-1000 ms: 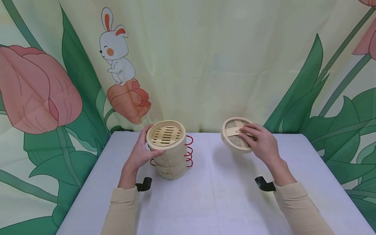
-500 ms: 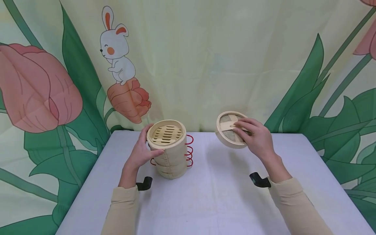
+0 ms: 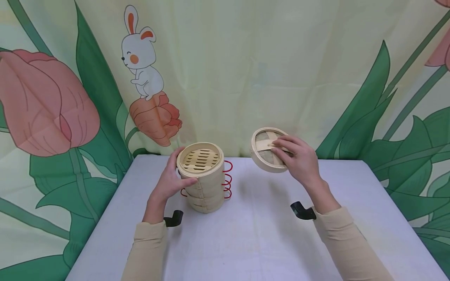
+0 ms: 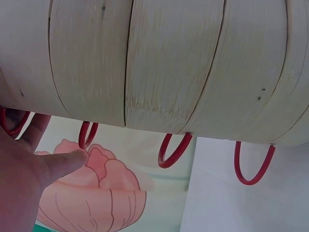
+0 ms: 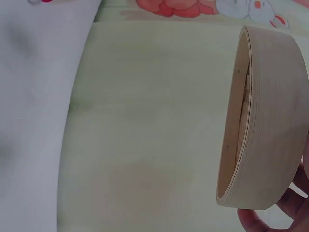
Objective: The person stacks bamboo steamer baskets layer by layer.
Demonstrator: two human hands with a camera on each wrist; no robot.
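Observation:
A stack of bamboo steamer baskets (image 3: 205,194) stands upright left of centre, its slatted top tier uncovered. My left hand (image 3: 168,182) holds it near the upper rim, thumb across the front, other fingers partly hidden behind the left side. Red loop handles (image 4: 175,153) line the stack's side in the left wrist view. To the right, my right hand (image 3: 300,159) pinches the middle strap of the round bamboo steamer lid (image 3: 261,156), raised above the table and tilted. In the right wrist view the lid's side wall (image 5: 275,121) shows, with fingertips (image 5: 248,220) below it.
A white-covered table (image 3: 242,242) lies under both hands. Behind its far edge hangs a curtain (image 3: 225,86) printed with tulips, leaves and a rabbit. Black wrist mounts (image 3: 303,211) stick inward from both sleeves.
My right hand has carried the lid leftward and a little upward, closer to the stack. The left hand stays on the steamer, which has not moved on the table.

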